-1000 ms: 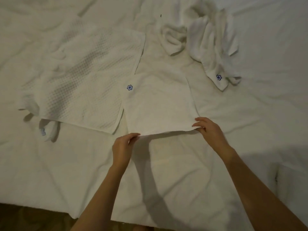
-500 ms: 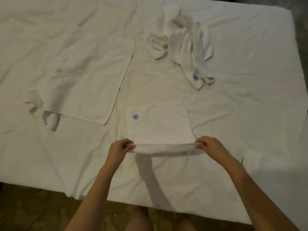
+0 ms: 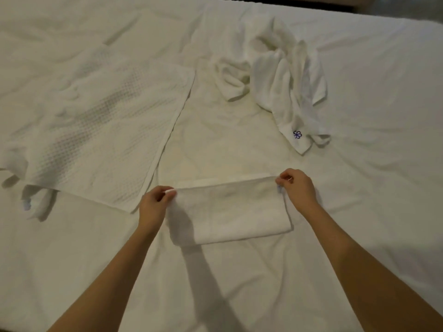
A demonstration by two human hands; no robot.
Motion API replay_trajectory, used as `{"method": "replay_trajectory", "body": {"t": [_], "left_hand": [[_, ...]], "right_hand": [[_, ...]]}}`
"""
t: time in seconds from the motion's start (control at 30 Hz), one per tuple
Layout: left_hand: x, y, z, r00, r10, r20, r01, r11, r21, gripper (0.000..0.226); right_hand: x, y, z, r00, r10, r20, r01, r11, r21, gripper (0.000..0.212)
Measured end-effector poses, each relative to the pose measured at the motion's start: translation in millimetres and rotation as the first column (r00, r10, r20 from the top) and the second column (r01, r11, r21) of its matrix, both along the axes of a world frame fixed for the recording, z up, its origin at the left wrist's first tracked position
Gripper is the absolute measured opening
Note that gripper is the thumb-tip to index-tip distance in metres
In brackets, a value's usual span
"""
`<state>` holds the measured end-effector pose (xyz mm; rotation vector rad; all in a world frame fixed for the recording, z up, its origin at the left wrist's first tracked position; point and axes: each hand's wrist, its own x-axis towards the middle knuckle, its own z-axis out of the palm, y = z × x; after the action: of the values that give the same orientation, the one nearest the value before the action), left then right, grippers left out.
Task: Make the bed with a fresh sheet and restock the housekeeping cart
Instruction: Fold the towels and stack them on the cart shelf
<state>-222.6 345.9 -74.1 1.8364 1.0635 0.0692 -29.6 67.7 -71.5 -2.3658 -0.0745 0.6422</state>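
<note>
White bed sheet (image 3: 359, 188), folded towel (image 3: 235, 212) pinched both hands; logo hidden

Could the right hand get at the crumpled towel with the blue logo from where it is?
Probably yes: bare sheet lies between the right hand and the crumpled towel, but its fingers pinch the folded towel and must let go first.

Folded towel (image 3: 230, 212) nearest; waffle towel (image 3: 96, 130) left (crumpled towels (image 3: 282, 75) behind).

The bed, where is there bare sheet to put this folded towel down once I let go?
Bare bed sheet right of the crumpled towels, and near the edge below the folded towel. Crowded at left, where the waffle mat lies.
</note>
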Motion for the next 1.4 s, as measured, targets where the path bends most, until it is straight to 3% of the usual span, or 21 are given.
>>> {"method": "replay_trajectory", "body": {"t": [0.17, 0.3, 0.43, 0.57, 0.7, 0.87, 0.97, 1.17, 1.3, 1.4], "left_hand": [[30.6, 14.3, -15.7, 0.998, -0.019, -0.052, 0.023, 0.997, 0.077, 0.009], [29.0, 3.0, -28.0, 0.981, 0.120, -0.150, -0.107, 0.990, 0.093, 0.028], [15.1, -8.4, -35.6, 0.955, 0.152, -0.254, -0.141, 0.988, 0.062, 0.029], [10.1, -16.1, -31.4, 0.969, 0.186, -0.160, -0.194, 0.980, -0.035, 0.017], [9.0, -35.0, -3.9, 0.981, 0.169, -0.092, -0.170, 0.985, 0.006, 0.014], [28.2, -68.8, 54.5, 0.990, 0.137, 0.019, -0.138, 0.987, 0.084, 0.014], [40.2, -98.9, 83.4, 0.988, 0.080, 0.132, -0.081, 0.997, 0.006, 0.015], [50.4, -147.0, 102.6, 0.970, 0.081, 0.227, -0.027, 0.972, -0.233, 0.013], [40.3, -176.8, 98.6, 0.961, -0.012, 0.278, 0.121, 0.918, -0.379, 0.022], [31.6, -206.4, 96.1, 0.954, -0.064, 0.295, 0.197, 0.872, -0.449, 0.028]], "right_hand": [[18.4, 15.5, -27.8, 0.999, -0.047, -0.004, 0.047, 0.999, -0.009, 0.007], [2.0, 18.0, -39.6, 0.991, -0.131, 0.002, 0.131, 0.991, -0.012, 0.034], [-13.0, 16.6, -43.7, 0.991, -0.129, -0.034, 0.128, 0.992, -0.007, 0.025], [-15.0, 14.9, -36.0, 0.975, -0.189, -0.117, 0.203, 0.972, 0.122, 0.021], [-28.7, 7.4, -26.4, 0.984, -0.071, -0.165, 0.083, 0.994, 0.067, 0.023], [-55.7, 26.5, 29.5, 0.978, -0.199, -0.063, 0.208, 0.910, 0.358, 0.026], [-76.7, 48.3, 68.7, 0.988, -0.150, -0.026, 0.142, 0.849, 0.509, 0.038], [-116.3, 39.7, 82.2, 0.992, 0.019, -0.128, 0.058, 0.818, 0.572, 0.042], [-129.7, -14.1, 85.5, 0.998, -0.006, -0.056, 0.038, 0.816, 0.576, 0.033], [-137.4, -66.2, 87.9, 0.986, -0.153, 0.073, 0.098, 0.864, 0.493, 0.032]]}}
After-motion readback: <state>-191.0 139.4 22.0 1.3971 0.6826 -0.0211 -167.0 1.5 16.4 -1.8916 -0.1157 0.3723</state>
